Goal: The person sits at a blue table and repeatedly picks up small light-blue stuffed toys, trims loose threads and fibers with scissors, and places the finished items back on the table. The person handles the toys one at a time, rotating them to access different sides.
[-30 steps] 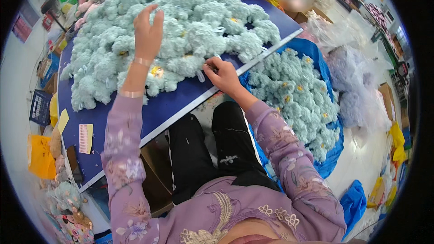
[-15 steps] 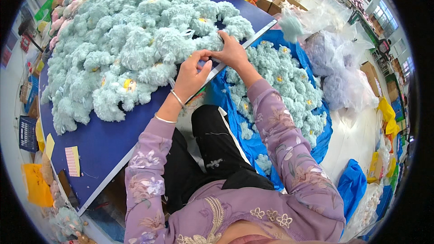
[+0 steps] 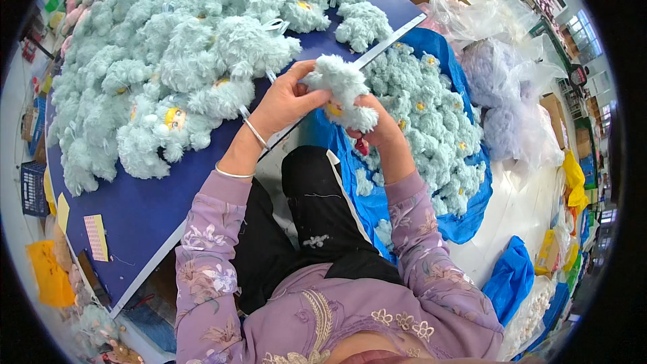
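A small pale blue-green plush toy (image 3: 342, 81) is held up just off the table's edge, a bit of yellow showing on its underside. My left hand (image 3: 286, 100) pinches it from the left between thumb and fingers. From the right, my right hand (image 3: 383, 125) grips its lower end, most of those fingers being hidden. A small red object (image 3: 362, 146) pokes out below the right hand; its kind cannot be made out. A large heap of similar plush toys (image 3: 182, 47) covers the blue table (image 3: 151, 219) to the left. One toy there shows a doll face (image 3: 175, 118).
Right of the table, more plush toys (image 3: 431, 104) fill a blue sheet-like bag (image 3: 482, 192). Clear plastic sacks of lilac plush (image 3: 502, 84) stand beyond it. A printed paper sheet (image 3: 96, 237) lies near the table's left corner. The metal table edge (image 3: 158, 263) runs beside my legs.
Both hands have drawn back from the heap's right edge, now with a plush toy between them. The red object has come into sight. My view has shifted slightly, and the co-worker's hands have left it.
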The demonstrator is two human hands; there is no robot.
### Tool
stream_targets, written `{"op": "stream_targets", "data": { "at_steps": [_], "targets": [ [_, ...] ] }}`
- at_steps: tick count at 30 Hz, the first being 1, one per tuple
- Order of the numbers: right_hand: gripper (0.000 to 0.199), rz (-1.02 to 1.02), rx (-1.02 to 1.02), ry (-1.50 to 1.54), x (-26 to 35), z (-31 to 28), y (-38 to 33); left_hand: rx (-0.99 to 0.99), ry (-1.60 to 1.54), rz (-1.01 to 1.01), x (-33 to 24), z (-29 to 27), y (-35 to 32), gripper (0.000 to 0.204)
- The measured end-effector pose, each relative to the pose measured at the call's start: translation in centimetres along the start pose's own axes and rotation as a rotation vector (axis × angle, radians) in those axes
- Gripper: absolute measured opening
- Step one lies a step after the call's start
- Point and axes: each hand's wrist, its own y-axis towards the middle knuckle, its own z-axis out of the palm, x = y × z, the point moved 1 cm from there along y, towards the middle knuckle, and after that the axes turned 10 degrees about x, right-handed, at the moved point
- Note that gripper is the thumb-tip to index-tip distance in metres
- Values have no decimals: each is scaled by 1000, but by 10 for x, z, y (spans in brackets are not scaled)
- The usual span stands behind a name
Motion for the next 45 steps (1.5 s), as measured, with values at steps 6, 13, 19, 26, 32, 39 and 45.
{"op": "stream_targets", "data": {
  "at_steps": [6,13,19,26,32,39,45],
  "targets": [
    [39,156,-33,66,-2,14,-13,118,116,-225,-19,4,-5,45],
    [46,179,-201,83,0,29,-20,156,60,-120,-17,9,-8,43],
    [40,68,-191,-38,5,40,-24,146,38,-85,-15,12,-9,43],
    [29,-103,-312,61,2,38,-25,-5,36,26,-10,7,-9,49],
    [15,-93,-361,37,6,40,-28,-148,660,436,-22,13,-6,43],
    [16,-27,-227,226,-14,14,-34,-76,217,-25,-17,8,-9,6],
    [18,1,-283,194,-22,-4,-41,-262,53,7,-17,-4,-3,13]
  ]
}}
